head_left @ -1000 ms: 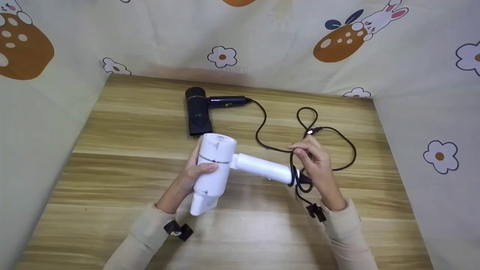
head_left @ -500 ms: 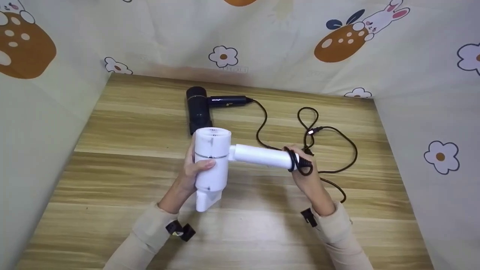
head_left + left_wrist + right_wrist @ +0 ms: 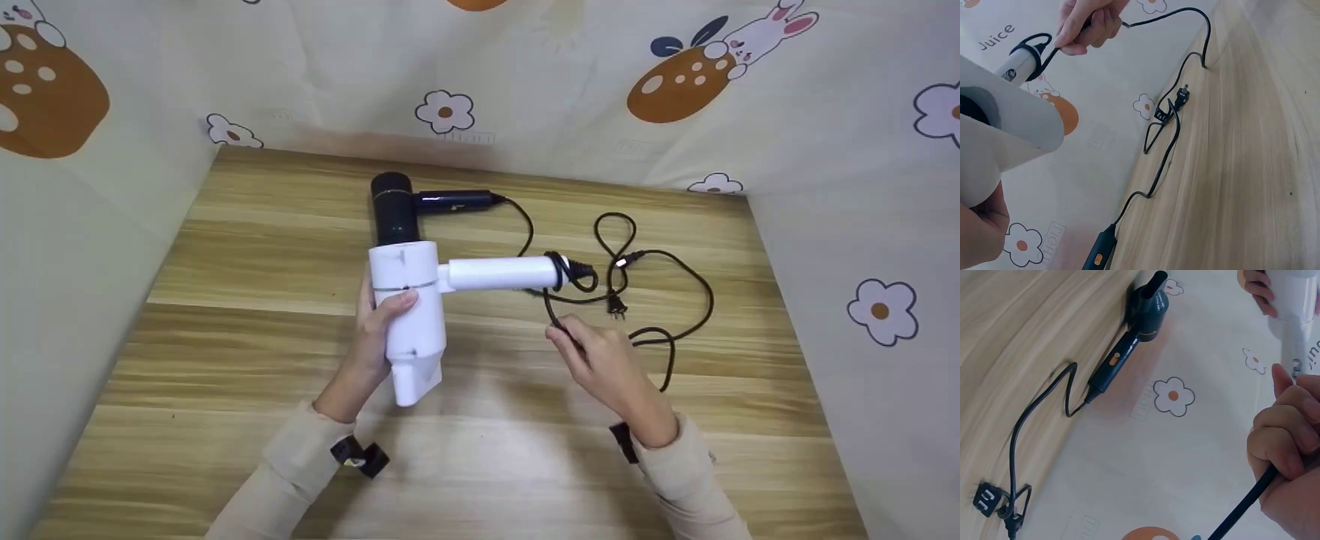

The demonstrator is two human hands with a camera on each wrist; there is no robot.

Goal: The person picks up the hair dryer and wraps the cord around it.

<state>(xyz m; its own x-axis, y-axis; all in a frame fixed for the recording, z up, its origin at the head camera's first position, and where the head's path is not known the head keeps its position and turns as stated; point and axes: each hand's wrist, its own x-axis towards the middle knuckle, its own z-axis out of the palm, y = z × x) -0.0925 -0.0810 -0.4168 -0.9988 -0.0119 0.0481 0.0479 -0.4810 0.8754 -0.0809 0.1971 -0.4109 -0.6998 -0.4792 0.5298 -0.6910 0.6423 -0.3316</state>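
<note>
My left hand [image 3: 379, 330] grips the barrel of a white hair dryer [image 3: 416, 315], thumb across its front, and holds it above the table with the handle pointing right. The dryer's black cord [image 3: 559, 274] is looped around the handle's end. My right hand [image 3: 600, 360] grips that cord a little below the handle; in the right wrist view the cord [image 3: 1241, 503] runs out of the curled fingers. Behind the white dryer lies a dark hair dryer [image 3: 394, 210] on the table, its nozzle hidden by the white one.
The dark dryer's cord [image 3: 529, 225] trails right across the wooden table [image 3: 262, 225]. A two-pin plug [image 3: 616, 306] lies right of centre, near a cord loop [image 3: 615, 214]. A patterned cloth [image 3: 540, 97] rises behind the table and along both sides.
The white dryer has moved up and left and its handle has levelled out. My right hand has gone from the handle's end down to the cord, drawing it below the handle.
</note>
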